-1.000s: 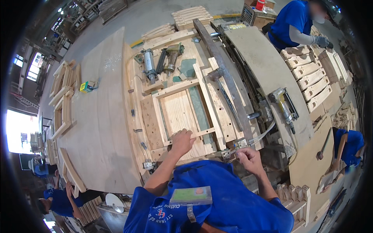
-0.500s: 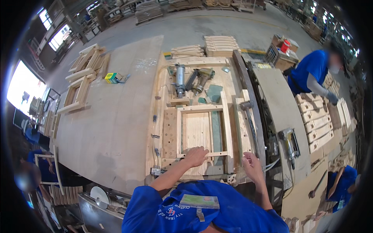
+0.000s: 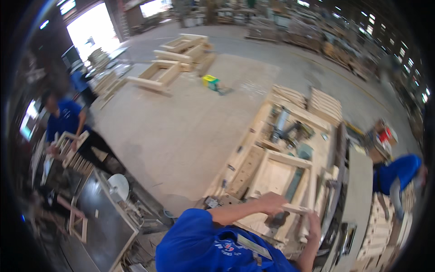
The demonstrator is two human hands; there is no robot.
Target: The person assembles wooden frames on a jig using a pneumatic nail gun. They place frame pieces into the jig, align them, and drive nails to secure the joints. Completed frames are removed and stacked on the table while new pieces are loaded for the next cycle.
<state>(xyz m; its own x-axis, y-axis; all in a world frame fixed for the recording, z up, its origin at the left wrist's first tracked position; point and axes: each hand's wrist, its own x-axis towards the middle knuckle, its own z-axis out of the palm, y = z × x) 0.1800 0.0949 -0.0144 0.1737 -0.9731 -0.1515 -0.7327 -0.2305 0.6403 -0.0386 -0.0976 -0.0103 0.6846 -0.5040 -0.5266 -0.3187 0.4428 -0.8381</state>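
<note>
A rectangular frame of pale wood [image 3: 291,158] lies over the jig on the workbench, its near end tilted up a little. My left hand [image 3: 272,203] is closed over the near rail, toward its left part. At the near right corner my right hand [image 3: 313,225] grips the same frame, fingers against the rail's end. Motion blurs the fingertips. Beneath the frame is a pale wooden panel with a green strip [image 3: 295,185] alongside. A drilled wooden jig block [image 3: 248,170] borders the frame on its left.
Air nail guns [image 3: 297,131] lie beyond the frame. A broad board [image 3: 181,131] to the left carries assembled frames [image 3: 158,75] and a green-yellow box [image 3: 210,82]. Slats [image 3: 324,105] are stacked at the far end. Co-workers in blue stand left [image 3: 65,120] and right [image 3: 398,174].
My view has swung left, so the bench appears farther right and slanted. My right hand has come onto the frame's near right corner, and the near end has risen slightly.
</note>
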